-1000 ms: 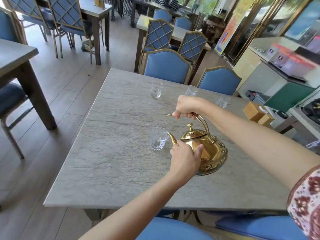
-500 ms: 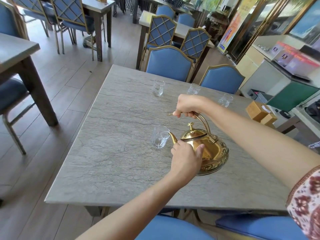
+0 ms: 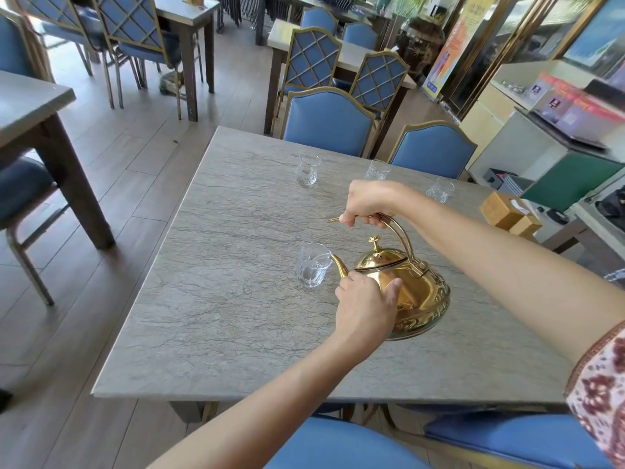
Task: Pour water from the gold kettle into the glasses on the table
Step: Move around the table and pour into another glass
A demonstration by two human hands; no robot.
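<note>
On the grey veined stone tabletop [image 3: 220, 316], the right hand [image 3: 367, 203] grips the arched handle of the shiny gold metal kettle [image 3: 419, 296]. The left hand [image 3: 363, 309] clasps its body, spout tip at the nearest clear patterned glass [image 3: 311, 265].

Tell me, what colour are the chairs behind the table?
The chairs are blue with gold edges, best seen in the head view.

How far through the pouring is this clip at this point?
Done: nothing clearly; the three far glasses look empty. In hand: the right hand grips the kettle by its handle, the left hand steadies its body, spout at the near glass's rim; water level unclear. Left: the far glasses.
</note>
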